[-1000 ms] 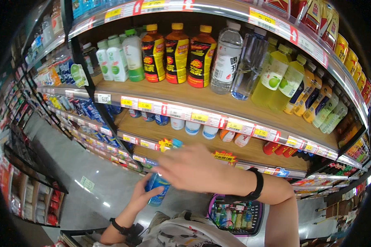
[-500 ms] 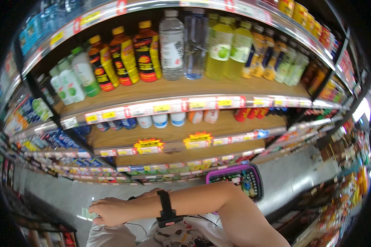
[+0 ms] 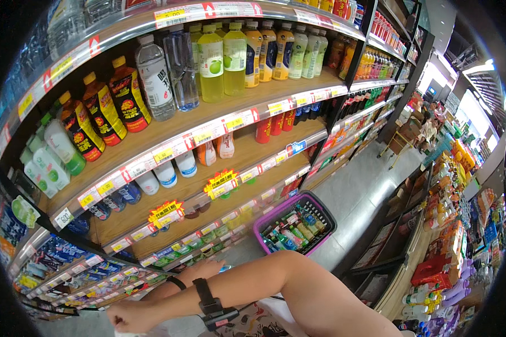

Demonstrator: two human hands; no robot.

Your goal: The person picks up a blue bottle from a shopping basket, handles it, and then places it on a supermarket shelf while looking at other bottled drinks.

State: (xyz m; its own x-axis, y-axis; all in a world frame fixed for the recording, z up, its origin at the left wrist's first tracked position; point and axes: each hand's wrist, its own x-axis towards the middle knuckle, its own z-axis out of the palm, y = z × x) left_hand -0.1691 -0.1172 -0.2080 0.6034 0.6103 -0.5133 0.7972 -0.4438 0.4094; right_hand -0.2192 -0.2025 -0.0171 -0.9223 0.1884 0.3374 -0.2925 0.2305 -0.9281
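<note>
My right forearm, with a black strap and a small box, crosses in front of me to the left. At the lower left my right hand (image 3: 130, 316) is closed with its fingers curled; whatever it may hold is hidden. My left hand (image 3: 208, 268) lies behind the right forearm, mostly hidden, a black band on its wrist. A small light-blue thing (image 3: 225, 268) shows beside its fingers; I cannot tell whether it is held. Ahead of both hands stands a purple-rimmed black shopping basket (image 3: 260, 238) on the floor, with several small bottles (image 3: 291, 231) inside.
Shelves (image 3: 219, 121) of drinks curve across the front: dark-and-yellow bottles (image 3: 126, 95), clear water bottles (image 3: 154, 78), green-yellow bottles (image 3: 211, 64). On the right runs a low display (image 3: 433, 224) of packaged goods. Far down the aisle (image 3: 348, 185) stands a cart with boxes (image 3: 402, 137).
The view has swung to the right, so shelves and basket sit further left and the aisle beyond shows. My right hand is lower in the picture and remains closed.
</note>
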